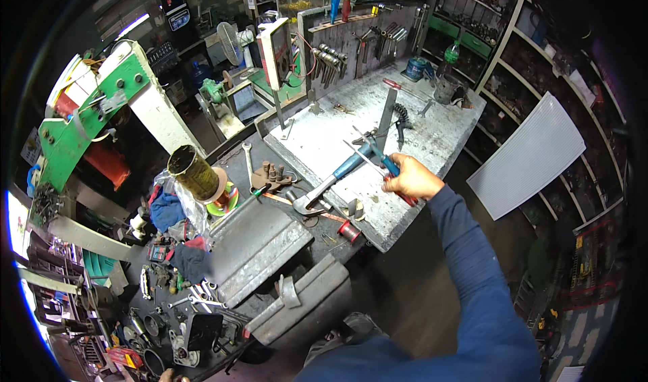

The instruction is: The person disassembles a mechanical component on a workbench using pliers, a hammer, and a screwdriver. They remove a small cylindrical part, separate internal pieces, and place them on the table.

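My right hand (415,178) is closed around several slim hand tools above the light-topped workbench (317,135). Among them a teal-blue handle (387,163) and a red handle (409,198) show; thin metal shafts point up and to the left, and they look like screwdrivers. Just left of that hand lies a hammer (337,177) with a blue grip, its steel head resting at the bench's near edge. Only a small bit of my left hand (173,376) shows at the bottom edge, close to a dark metal ring (154,362); its fingers are mostly cut off.
A bench vise (297,308) stands nearest me, with a red spool (349,231) by it. Spanners (202,294) and loose parts crowd the lower left. A grimy cylinder (192,173) rises left of the bench. Shelving (520,65) and a white panel (533,156) stand right.
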`<state>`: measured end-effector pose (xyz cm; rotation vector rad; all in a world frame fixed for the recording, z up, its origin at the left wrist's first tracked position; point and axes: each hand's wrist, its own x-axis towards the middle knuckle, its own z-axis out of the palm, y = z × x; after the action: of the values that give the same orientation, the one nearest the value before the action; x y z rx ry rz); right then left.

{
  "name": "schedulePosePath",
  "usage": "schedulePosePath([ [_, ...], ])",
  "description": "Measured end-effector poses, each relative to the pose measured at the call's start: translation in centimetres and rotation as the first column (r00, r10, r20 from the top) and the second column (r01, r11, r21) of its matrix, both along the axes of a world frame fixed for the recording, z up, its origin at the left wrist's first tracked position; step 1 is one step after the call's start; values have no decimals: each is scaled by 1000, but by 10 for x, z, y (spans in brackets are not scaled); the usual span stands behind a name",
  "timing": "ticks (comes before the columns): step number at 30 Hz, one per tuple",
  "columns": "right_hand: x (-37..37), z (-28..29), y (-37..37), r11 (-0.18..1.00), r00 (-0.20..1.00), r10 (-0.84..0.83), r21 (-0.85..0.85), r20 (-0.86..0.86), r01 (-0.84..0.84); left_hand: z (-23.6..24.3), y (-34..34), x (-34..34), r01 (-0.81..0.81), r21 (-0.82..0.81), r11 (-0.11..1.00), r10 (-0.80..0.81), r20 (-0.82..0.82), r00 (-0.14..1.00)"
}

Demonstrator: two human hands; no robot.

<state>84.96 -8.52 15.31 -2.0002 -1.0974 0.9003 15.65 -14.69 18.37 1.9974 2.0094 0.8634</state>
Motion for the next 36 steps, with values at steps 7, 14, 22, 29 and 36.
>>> schedulePosePath([
  [7,38,76,34,996,927,56,46,372,-79,-93,-72,13,-174,-94,980,190,202,961],
  [14,131,160,125,908,914,-29,393,406,-146,-206,-163,28,-303,-365,880,369,124,921],
  [22,273,191,201,850,909,275,362,314,-383,-346,-310,215,-424,-694,582,647,80,758],
  [29,260,264,286,694,-127,88,-152,988,-704,-390,-348,388,-273,-820,504,629,131,766],
  [36,200,269,349,721,-620,-34,-411,784,-558,-399,-326,438,-406,-729,551,828,418,374],
])
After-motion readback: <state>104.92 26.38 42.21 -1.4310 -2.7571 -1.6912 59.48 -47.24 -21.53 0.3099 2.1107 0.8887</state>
